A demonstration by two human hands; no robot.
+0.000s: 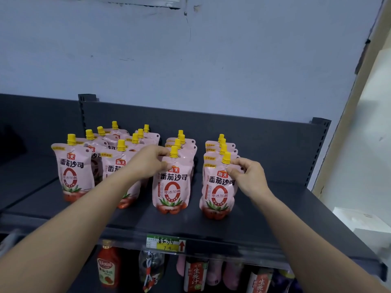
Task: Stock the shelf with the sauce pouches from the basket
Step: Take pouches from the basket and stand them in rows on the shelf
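A dark grey shelf is seen from above, backed by a pale blue wall. Pink sauce pouches with yellow caps are stood upright on it in four rows running front to back. The front pouch of the third row is pinched at its upper left corner, beside the spout, by the left hand, thumb in front and fingers closed behind. The front pouch of the rightmost row is gripped at its upper right corner by the right hand, fingers curled shut on the edge just beside the cap. Both pouches are stood with their bases on the shelf, near the front. The far-left front pouch is untouched, and the second row is partly hidden by the left forearm. A yellow and green price tag with a red arrow is clipped to the shelf's front rail. On the lower level, a red ketchup bottle, dark bottles with red labels and more pink items are visible. No basket is in view.
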